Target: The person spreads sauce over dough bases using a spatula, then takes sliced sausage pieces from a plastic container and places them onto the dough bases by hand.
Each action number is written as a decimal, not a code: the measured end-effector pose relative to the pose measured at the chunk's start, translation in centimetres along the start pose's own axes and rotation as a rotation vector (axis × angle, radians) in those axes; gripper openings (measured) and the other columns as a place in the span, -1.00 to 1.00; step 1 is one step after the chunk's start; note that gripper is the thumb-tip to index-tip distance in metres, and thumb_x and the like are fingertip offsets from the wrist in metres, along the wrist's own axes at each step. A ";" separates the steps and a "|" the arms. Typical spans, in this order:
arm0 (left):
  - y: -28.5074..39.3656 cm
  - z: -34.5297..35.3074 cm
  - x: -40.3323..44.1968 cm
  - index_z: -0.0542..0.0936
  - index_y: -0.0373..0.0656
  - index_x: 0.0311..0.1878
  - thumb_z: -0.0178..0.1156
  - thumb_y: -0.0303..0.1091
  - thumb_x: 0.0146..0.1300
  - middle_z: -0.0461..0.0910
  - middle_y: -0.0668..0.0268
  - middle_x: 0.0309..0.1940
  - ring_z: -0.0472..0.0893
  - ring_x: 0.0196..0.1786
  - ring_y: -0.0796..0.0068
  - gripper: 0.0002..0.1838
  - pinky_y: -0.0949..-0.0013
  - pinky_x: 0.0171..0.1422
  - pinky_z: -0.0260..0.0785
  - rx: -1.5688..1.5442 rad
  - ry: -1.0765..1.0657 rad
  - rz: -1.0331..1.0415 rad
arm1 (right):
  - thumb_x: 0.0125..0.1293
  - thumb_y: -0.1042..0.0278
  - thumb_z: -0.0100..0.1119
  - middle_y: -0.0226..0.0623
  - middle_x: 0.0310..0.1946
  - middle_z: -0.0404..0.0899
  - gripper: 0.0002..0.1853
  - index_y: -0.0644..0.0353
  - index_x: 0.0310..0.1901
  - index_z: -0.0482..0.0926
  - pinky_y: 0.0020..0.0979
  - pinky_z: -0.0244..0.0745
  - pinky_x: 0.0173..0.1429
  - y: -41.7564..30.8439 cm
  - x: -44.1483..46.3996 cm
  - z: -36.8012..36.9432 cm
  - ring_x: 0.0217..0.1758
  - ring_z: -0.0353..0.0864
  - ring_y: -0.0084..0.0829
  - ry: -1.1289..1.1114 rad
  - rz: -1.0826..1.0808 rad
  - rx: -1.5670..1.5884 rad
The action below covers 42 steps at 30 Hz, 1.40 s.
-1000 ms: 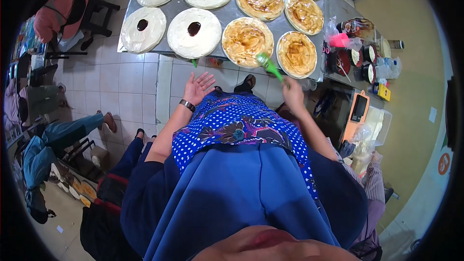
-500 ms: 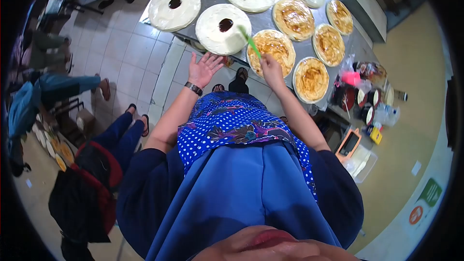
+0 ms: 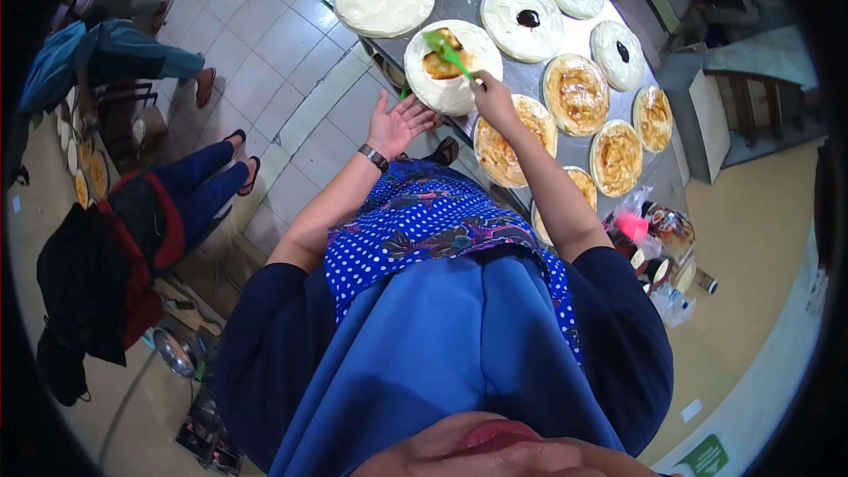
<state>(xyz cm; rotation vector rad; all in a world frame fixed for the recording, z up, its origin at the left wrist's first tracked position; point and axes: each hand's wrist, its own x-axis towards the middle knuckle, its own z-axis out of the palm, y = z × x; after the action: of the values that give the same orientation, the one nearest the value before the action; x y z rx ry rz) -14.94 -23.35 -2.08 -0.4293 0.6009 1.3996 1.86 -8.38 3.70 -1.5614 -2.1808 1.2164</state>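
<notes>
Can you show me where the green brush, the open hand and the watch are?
Green brush [image 3: 453, 57]: head camera view, on its handle, near the head.
Left hand [image 3: 399, 128]: head camera view, on the upturned palm.
Watch [image 3: 374, 157]: head camera view, on the part across the wrist.

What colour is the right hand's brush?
The brush is bright green, best seen in the head view.

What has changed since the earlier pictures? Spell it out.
The right hand has carried the green brush leftward from a brown-coated round to the neighboring white-coated round. The dark dab there is now smeared into a brown patch. The view has also turned. Nothing was let go: the right hand still grips the brush, and the left hand stays open, palm up.
</notes>
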 end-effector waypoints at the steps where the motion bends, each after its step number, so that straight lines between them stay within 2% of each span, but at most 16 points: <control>1: 0.0 0.0 -0.1 0.15 -0.33 0.31 -0.16 0.32 0.26 0.26 -0.07 0.23 0.30 0.27 -0.09 -0.13 -0.14 0.35 0.14 -0.005 -0.015 -0.002 | 0.26 0.33 -0.02 0.09 -0.30 0.59 -0.74 0.19 -0.07 0.54 -0.13 0.47 -0.11 0.1 -0.8 0.2 -0.18 0.60 0.01 -0.080 -0.069 -0.073; 3: 0.1 -0.1 -0.5 0.15 -0.33 0.31 -0.16 0.33 0.26 0.27 -0.07 0.23 0.30 0.27 -0.09 -0.13 -0.14 0.35 0.14 -0.019 -0.023 0.006 | 0.22 0.39 -0.03 -0.04 -0.34 0.59 -0.73 0.13 -0.06 0.54 -0.10 0.46 -0.17 0.8 -3.6 0.0 -0.22 0.58 -0.02 -0.111 -0.343 -0.271; 7: 0.2 -0.3 -0.9 0.15 -0.32 0.32 -0.17 0.35 0.25 0.27 -0.07 0.23 0.30 0.28 -0.08 -0.11 -0.15 0.34 0.14 -0.015 -0.032 0.008 | 0.17 0.40 0.01 -0.23 -0.39 0.51 -0.70 0.00 -0.04 0.55 -0.20 0.46 -0.34 4.4 -6.7 -6.4 -0.37 0.57 -0.19 -0.086 -0.446 -0.509; 10: 0.4 -0.7 -0.7 0.15 -0.31 0.32 -0.17 0.35 0.25 0.27 -0.06 0.23 0.30 0.28 -0.07 -0.11 -0.16 0.33 0.15 0.004 -0.049 0.023 | 0.11 0.50 0.07 -0.31 -0.42 0.47 -0.64 -0.04 -0.03 0.56 -0.26 0.43 -0.48 5.9 -4.5 -11.6 -0.47 0.54 -0.26 0.134 -0.468 -0.793; 12: 0.5 -1.2 -0.5 0.15 -0.31 0.32 -0.18 0.35 0.25 0.26 -0.06 0.24 0.30 0.29 -0.07 -0.12 -0.16 0.33 0.15 0.013 -0.055 0.031 | 0.10 0.52 0.06 -0.31 -0.43 0.46 -0.63 -0.04 -0.03 0.55 -0.29 0.43 -0.47 5.2 -3.2 -11.7 -0.46 0.53 -0.27 0.207 -0.457 -0.688; 16: -0.1 -1.1 -0.6 0.13 -0.30 0.33 -0.18 0.35 0.26 0.24 -0.05 0.27 0.28 0.31 -0.06 -0.12 -0.15 0.34 0.14 0.017 -0.032 0.033 | 0.05 0.58 0.03 -0.28 -0.40 0.46 -0.59 0.04 -0.02 0.53 -0.24 0.44 -0.40 1.6 -1.1 -5.0 -0.42 0.53 -0.24 0.012 -0.813 -0.477; 19: -0.5 -0.8 -1.1 0.11 -0.30 0.34 -0.19 0.34 0.26 0.22 -0.05 0.28 0.27 0.32 -0.06 -0.12 -0.15 0.35 0.12 0.009 -0.012 0.037 | 0.03 0.57 0.03 -0.23 -0.35 0.46 -0.56 0.06 0.02 0.50 -0.22 0.46 -0.36 0.5 2.3 -1.3 -0.40 0.53 -0.21 -0.015 -0.760 -0.548; 24: -1.4 0.0 -1.2 0.10 -0.30 0.34 -0.20 0.33 0.27 0.21 -0.05 0.29 0.26 0.33 -0.07 -0.12 -0.15 0.36 0.10 0.008 0.057 0.051 | 0.07 0.47 0.04 -0.16 -0.26 0.48 -0.59 0.08 0.03 0.47 -0.16 0.49 -0.29 3.5 3.2 -3.2 -0.27 0.58 -0.13 0.225 -0.413 -0.527; 25: -1.4 -0.3 -1.0 0.10 -0.30 0.34 -0.20 0.33 0.27 0.21 -0.05 0.29 0.25 0.33 -0.07 -0.12 -0.15 0.37 0.10 -0.003 0.036 0.056 | 0.16 0.40 0.04 -0.11 -0.18 0.53 -0.64 0.08 0.03 0.48 -0.15 0.50 -0.23 3.2 1.7 -4.0 -0.18 0.59 -0.11 0.096 -0.246 -0.523; 29: -0.1 -0.9 -1.4 0.13 -0.31 0.34 -0.22 0.32 0.28 0.22 -0.06 0.29 0.24 0.33 -0.08 -0.13 -0.14 0.38 0.09 -0.003 -0.005 0.042 | 0.24 0.32 0.02 -0.02 -0.18 0.58 -0.70 0.11 0.01 0.50 -0.12 0.48 -0.19 3.3 -3.4 -2.8 -0.18 0.59 -0.05 -0.113 -0.141 -0.249; 31: 0.5 -0.7 -1.3 0.14 -0.31 0.33 -0.23 0.32 0.29 0.21 -0.06 0.30 0.24 0.34 -0.08 -0.14 -0.13 0.38 0.09 0.021 0.006 0.016 | 0.27 0.29 0.00 0.06 -0.23 0.59 -0.71 0.15 -0.01 0.51 -0.14 0.45 -0.13 0.8 -4.3 -2.3 -0.14 0.58 0.00 -0.402 -0.102 -0.068; 34: 1.4 -1.1 -1.2 0.15 -0.31 0.33 -0.24 0.31 0.29 0.22 -0.05 0.30 0.25 0.33 -0.07 -0.15 -0.13 0.37 0.10 0.058 0.014 -0.042 | 0.26 0.26 0.02 0.10 -0.28 0.58 -0.71 0.18 -0.04 0.52 -0.16 0.42 -0.07 -0.6 -1.8 -1.1 -0.14 0.57 0.00 -0.137 0.057 0.070; 36: 2.4 -1.2 -1.3 0.16 -0.30 0.32 -0.25 0.31 0.30 0.23 -0.04 0.29 0.26 0.33 -0.06 -0.16 -0.12 0.36 0.11 0.085 -0.010 -0.081 | 0.26 0.25 0.02 0.06 -0.27 0.59 -0.69 0.19 -0.02 0.53 -0.23 0.41 -0.03 -0.6 -1.7 0.1 -0.15 0.58 -0.06 -0.138 0.088 -0.008; 39: 3.2 -1.2 -1.1 0.16 -0.30 0.33 -0.23 0.31 0.30 0.26 -0.05 0.28 0.28 0.32 -0.07 -0.16 -0.12 0.35 0.13 0.092 -0.017 -0.132 | 0.27 0.27 0.03 -0.07 -0.28 0.61 -0.69 0.20 -0.01 0.55 -0.33 0.43 -0.07 -1.4 -3.9 -0.3 -0.23 0.58 -0.25 -0.477 0.099 0.118; 40: 3.6 -1.2 -1.0 0.16 -0.30 0.32 -0.23 0.31 0.30 0.27 -0.05 0.27 0.28 0.32 -0.07 -0.16 -0.12 0.35 0.14 0.105 -0.023 -0.139 | 0.27 0.27 0.03 -0.07 -0.28 0.61 -0.69 0.20 -0.01 0.55 -0.33 0.43 -0.07 -0.8 -4.7 -0.5 -0.23 0.58 -0.25 -0.467 0.108 0.121; 42: 4.2 -1.1 -1.0 0.16 -0.30 0.32 -0.23 0.31 0.30 0.28 -0.05 0.26 0.29 0.31 -0.07 -0.16 -0.12 0.34 0.15 0.124 -0.030 -0.156 | 0.25 0.28 0.06 -0.07 -0.31 0.60 -0.70 0.19 -0.02 0.55 -0.32 0.43 -0.08 1.0 -5.9 -1.7 -0.25 0.57 -0.27 -0.083 0.142 0.262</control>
<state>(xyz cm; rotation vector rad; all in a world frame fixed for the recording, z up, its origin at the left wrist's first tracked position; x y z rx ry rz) -19.30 -24.20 -2.05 -0.3481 0.6128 1.2116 6.06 -12.48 5.84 -1.6006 -1.8894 1.5642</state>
